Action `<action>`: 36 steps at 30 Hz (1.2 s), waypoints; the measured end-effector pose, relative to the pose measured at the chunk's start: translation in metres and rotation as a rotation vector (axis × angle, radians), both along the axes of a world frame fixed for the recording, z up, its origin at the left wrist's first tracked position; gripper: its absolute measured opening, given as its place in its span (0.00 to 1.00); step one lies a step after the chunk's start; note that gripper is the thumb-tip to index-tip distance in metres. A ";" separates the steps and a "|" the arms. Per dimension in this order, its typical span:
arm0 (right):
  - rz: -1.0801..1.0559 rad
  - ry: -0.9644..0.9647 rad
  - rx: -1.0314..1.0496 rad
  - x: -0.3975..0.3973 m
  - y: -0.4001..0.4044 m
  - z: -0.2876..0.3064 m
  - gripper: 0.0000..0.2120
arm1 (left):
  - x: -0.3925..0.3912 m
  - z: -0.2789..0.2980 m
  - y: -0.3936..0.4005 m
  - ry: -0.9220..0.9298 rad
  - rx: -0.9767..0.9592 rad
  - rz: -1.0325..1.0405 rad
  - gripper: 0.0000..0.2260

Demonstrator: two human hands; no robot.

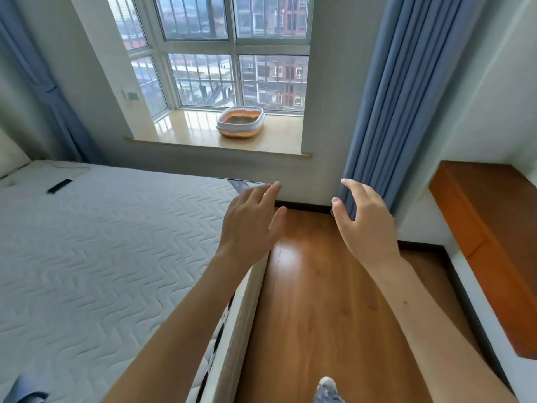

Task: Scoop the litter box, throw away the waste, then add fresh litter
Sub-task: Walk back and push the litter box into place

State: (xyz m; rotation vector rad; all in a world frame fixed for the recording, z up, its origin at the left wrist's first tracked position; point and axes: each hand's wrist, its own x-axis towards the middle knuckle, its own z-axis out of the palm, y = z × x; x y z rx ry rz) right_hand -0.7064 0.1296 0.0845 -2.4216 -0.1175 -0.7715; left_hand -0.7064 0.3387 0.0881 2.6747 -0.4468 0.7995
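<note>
Litter box (240,122): oval, grey-white walls, orange rim and base, dark litter inside. Sits on the window sill (186,132), right of middle, against the window (232,53). Both hands raised in front, well apart from the box, holding nothing: left hand (250,222) fingers straight, right hand (363,219) fingers relaxed, thumb apart. Bare quilted mattress (87,242) at left with a dark remote (59,186). Wood floor (319,301), blue curtain (406,97), orange shelf (494,242) at right.

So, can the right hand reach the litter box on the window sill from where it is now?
Probably not yet. The right hand is open over the wood floor, and the litter box sits far ahead on the window sill. Nothing blocks the floor, so walking closer should work.
</note>
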 end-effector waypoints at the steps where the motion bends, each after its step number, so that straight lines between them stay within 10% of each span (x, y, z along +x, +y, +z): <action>1: 0.019 0.008 0.006 0.024 -0.009 -0.001 0.19 | 0.020 -0.002 -0.009 0.004 -0.003 0.012 0.20; 36: 0.223 0.172 -0.032 0.741 0.014 -0.028 0.20 | 0.705 -0.032 0.004 0.143 -0.015 0.157 0.22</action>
